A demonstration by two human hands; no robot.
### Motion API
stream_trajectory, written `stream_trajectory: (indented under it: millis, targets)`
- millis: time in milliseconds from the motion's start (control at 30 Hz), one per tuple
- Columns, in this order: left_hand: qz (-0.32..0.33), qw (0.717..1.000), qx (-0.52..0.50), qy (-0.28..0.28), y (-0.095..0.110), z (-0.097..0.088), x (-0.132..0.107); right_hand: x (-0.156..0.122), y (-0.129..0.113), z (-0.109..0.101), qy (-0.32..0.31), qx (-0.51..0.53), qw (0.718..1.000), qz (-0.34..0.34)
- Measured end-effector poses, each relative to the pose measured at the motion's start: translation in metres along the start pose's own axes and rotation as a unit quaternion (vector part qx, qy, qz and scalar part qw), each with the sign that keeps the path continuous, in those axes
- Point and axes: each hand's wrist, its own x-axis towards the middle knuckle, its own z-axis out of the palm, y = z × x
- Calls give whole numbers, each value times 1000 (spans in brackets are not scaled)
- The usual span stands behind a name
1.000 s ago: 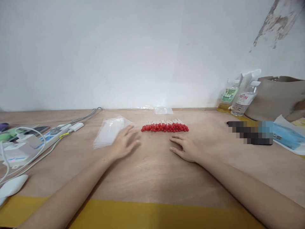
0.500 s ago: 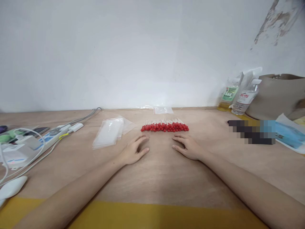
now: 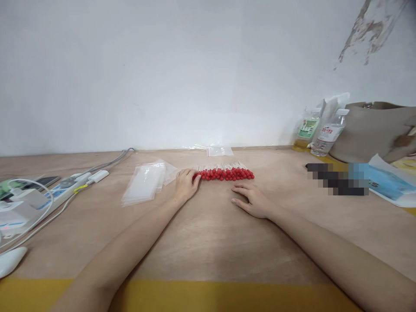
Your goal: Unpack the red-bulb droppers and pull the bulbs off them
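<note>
A row of thin white sticks with round red heads (image 3: 227, 174) lies on the wooden tabletop, heads towards me. At its left end is my left hand (image 3: 186, 184), fingers curled and thumb bent in against the end stick; the fingertips are partly hidden, but they appear closed on it. My right hand (image 3: 251, 200) rests on the table just in front of the row's right part, fingers and thumb apart, holding nothing. To the left of my left hand lies a stack of clear plastic bags (image 3: 143, 184).
Another clear bag (image 3: 220, 151) lies behind the row by the wall. On the left are a power strip (image 3: 69, 186) with chargers and cables, and a white mouse-like object (image 3: 11, 261). Two bottles (image 3: 330, 134), a grey-brown bag (image 3: 373, 134) and a blue packet (image 3: 390, 180) stand or lie on the right.
My left hand has moved forward from in front of the row to its left end, and its fingers have curled in. My right hand has stayed almost in place. The view has shifted slightly.
</note>
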Motion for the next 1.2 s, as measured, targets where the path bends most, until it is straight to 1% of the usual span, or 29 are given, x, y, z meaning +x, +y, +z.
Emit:
stream_trajectory:
  millis: [100,200,267,333,367,400,433,500,567,633,700,767,833,967,1100,1200]
  targets:
    - [-18,999,-32,19,-4,-2,0,0,0,0,0,2,1000,0]
    - [-81,989,-109,56,-10,-3,2,0,0,0,-2,4,1000,3]
    - [-132,972,-175,88,-15,-4,1,0,0,0,-6,3,1000,5]
    - [-170,948,-240,121,-18,-7,-3,0,-2,-1,-10,4,1000,7]
    - [-181,937,-271,126,-18,-9,-7,0,-3,-2,-7,9,1000,7]
    - [-185,928,-302,117,-17,-12,-12,0,-5,-3,3,17,1000,6]
    - [-181,921,-330,95,-16,-16,-18,0,-7,-4,19,27,999,4]
    - [-150,916,-372,18,-10,-24,-30,0,-12,-6,67,48,997,-2]
    - [-99,913,-392,-60,-3,-31,-40,1,-18,-6,108,54,993,-14]
    - [-55,907,-401,-112,3,-33,-45,3,-22,-3,112,48,992,-43]
    - [-27,904,-403,-139,6,-32,-46,5,-25,1,88,39,992,-81]
    - [-7,907,-394,-151,7,-29,-46,8,-26,6,71,29,992,-101]
    - [18,914,-375,-156,7,-28,-45,12,-28,10,70,22,992,-104]
    - [78,930,-321,-164,10,-34,-45,20,-31,16,65,28,991,-115]
    - [144,950,-223,-165,23,-41,-44,23,-35,18,65,45,991,-112]
    - [165,958,-175,-158,35,-33,-43,22,-36,18,70,51,990,-115]
